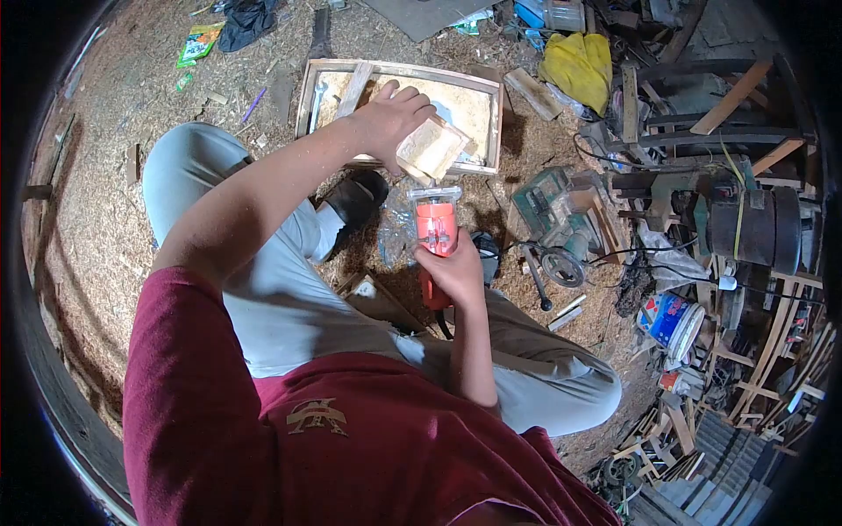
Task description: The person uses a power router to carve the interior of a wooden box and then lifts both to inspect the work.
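Observation:
My left hand (395,121) reaches over the near side of a shallow wooden box (495,127), fingers wrapped round a small pale wooden block (431,151). Just below the block, toward my body, is a red trim router (436,219) with a clear plastic base. My right hand (456,267) grips the router's body, thumb across its front. The router's clear end points at the block, close to its lower edge. Sawdust fills much of the box, and a wooden slat (355,88) lies across its left part.
Sawdust covers the floor around my crossed legs. To the right stand a green machine (548,210) with a handwheel (563,266), a paint bucket (671,324) and piled wood scraps (675,430). A yellow bag (579,70) lies beyond the box. A black cable (614,254) runs at right.

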Motion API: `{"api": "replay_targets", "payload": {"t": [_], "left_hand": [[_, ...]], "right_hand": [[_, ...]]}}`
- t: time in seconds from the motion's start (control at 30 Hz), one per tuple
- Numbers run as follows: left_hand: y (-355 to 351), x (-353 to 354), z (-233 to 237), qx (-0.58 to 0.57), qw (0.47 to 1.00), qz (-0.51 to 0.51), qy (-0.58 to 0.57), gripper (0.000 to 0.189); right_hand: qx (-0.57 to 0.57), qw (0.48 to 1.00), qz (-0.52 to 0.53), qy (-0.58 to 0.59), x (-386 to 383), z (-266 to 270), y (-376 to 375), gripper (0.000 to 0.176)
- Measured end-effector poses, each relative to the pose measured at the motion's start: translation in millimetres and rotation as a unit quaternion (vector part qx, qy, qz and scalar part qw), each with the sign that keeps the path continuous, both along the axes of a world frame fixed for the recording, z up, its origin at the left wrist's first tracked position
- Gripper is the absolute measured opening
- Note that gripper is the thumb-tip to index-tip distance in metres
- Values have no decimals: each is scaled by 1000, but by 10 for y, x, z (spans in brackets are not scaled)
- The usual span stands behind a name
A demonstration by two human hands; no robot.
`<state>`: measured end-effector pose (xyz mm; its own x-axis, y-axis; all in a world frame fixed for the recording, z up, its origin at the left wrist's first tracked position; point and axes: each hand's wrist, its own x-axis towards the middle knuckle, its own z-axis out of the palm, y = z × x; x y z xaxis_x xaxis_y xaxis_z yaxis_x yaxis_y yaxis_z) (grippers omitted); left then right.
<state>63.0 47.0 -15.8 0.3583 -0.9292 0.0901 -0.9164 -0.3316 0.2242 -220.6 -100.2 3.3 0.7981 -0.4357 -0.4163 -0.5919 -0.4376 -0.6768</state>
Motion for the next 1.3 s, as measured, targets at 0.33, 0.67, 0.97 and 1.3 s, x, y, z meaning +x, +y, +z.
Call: {"api": "replay_targets", "payload": {"t": [0.33, 0.67, 0.97, 1.3], "left_hand": [[3, 11, -40, -23, 1000, -7, -21, 127], [-2, -8, 20, -6, 1000, -2, -18, 129], [-8, 3, 4, -8, 1000, -3, -17, 128], [-15, 27, -51, -3, 1000, -3, -25, 128]], "right_hand": [[-7, 1000, -2, -1, -17, -25, -1, 55], [-7, 1000, -3, -2, -38, -62, -6, 52], [-23, 1000, 5, 7, -48, -4, 4, 52], [38, 999, -23, -6, -108, 33, -19, 63]]}}
